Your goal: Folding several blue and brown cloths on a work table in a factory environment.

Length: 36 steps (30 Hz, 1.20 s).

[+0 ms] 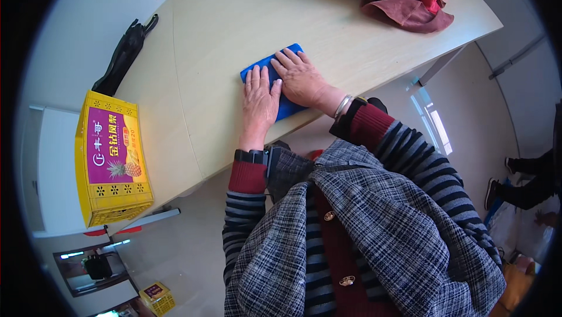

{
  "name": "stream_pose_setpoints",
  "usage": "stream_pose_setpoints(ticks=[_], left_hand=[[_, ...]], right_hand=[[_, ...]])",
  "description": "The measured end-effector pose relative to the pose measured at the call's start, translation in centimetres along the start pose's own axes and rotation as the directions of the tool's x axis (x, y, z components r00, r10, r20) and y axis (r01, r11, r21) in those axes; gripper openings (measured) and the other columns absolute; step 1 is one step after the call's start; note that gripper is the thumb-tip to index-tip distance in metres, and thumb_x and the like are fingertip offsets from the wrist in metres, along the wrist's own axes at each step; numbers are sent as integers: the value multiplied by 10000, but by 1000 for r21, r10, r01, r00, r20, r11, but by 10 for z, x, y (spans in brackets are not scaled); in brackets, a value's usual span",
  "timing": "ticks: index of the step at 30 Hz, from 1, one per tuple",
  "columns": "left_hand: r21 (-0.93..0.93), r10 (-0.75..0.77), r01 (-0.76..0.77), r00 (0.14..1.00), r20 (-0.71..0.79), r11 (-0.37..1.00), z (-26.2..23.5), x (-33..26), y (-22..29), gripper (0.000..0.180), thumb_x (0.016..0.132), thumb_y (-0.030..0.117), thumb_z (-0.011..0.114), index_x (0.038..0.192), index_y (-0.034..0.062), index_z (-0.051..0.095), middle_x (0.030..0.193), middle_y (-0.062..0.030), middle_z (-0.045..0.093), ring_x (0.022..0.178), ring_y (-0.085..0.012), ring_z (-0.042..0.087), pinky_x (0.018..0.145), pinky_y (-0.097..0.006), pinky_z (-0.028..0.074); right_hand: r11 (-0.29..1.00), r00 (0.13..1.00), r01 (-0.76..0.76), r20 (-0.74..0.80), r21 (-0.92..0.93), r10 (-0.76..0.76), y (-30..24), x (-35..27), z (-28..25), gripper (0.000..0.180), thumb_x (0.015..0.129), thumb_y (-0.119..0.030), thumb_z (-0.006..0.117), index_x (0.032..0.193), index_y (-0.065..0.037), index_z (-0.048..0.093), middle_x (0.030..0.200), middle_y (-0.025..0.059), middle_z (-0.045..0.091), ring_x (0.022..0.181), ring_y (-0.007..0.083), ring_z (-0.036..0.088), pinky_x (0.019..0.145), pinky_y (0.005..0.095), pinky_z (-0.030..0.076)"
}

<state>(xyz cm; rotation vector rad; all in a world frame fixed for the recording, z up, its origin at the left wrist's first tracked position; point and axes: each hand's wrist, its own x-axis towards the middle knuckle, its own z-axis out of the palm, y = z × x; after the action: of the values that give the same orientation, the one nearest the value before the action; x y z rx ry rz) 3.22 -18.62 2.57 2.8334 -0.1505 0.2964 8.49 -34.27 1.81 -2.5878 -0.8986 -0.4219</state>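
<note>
Head view: a yellow carton (114, 159) sits at the left end of the desk (211, 42); then the left hand (260, 106), fingers flat and straight on the left part of a blue folded cloth (288, 108) near the front edge. It lies directly beneath both hands — long axis unclear, neither nearer. The right hand (301, 83) presses flat too, gripping nothing — beyond, maroon cloth (410, 15).
</note>
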Motion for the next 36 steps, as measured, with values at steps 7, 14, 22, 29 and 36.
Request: stream_pose_setpoints(ticks=[7, 14, 22, 29, 36], left_hand=[[1, -44, 44, 999, 1, 999, -1, 3, 2, 702, 1045, 531, 363, 1526, 21, 355, 1620, -185, 277, 1504, -364, 222, 1222, -472, 197], [39, -67, 68, 997, -32, 997, 0, -1, -1, 741, 1029, 564, 373, 1537, 26, 333, 1617, -199, 273, 1503, -370, 227, 1212, -488, 217], [42, -186, 185, 982, 17, 982, -19, -18, -5, 754, 1030, 572, 362, 1552, 31, 302, 1621, -208, 256, 1484, -380, 270, 1209, -477, 222], [377, -262, 247, 965, -10, 893, -37, -29, 8, 686, 1034, 515, 402, 1517, 29, 371, 1599, -200, 307, 1467, -359, 315, 1192, -508, 243], [135, 58, -43, 992, -115, 990, 4, -16, 12, 576, 1033, 405, 472, 1476, 40, 437, 1544, -199, 398, 1451, -385, 324, 1185, -548, 246]], right_hand=[[998, 999, -50, 23, 45, 49, 6, 7, 1, 597, 977, -392, 497, 1456, -36, 470, 1539, 184, 409, 1467, 351, 316, 1203, 507, 227], [991, 994, -107, 25, 84, 106, 10, 12, 2, 610, 995, -432, 482, 1462, -39, 459, 1550, 187, 393, 1469, 359, 309, 1197, 502, 237], [975, 976, -199, -65, 99, 206, 17, -5, -7, 610, 993, -435, 482, 1450, -32, 456, 1532, 188, 414, 1449, 356, 338, 1175, 507, 275], [914, 894, -403, 230, 35, 385, 22, -4, -52, 599, 1000, -414, 482, 1477, -55, 430, 1540, 174, 410, 1449, 349, 345, 1192, 494, 267], [995, 996, -66, -53, 81, 70, 0, -9, -19, 520, 992, -339, 512, 1427, -56, 493, 1519, 163, 441, 1446, 342, 355, 1180, 485, 287]])
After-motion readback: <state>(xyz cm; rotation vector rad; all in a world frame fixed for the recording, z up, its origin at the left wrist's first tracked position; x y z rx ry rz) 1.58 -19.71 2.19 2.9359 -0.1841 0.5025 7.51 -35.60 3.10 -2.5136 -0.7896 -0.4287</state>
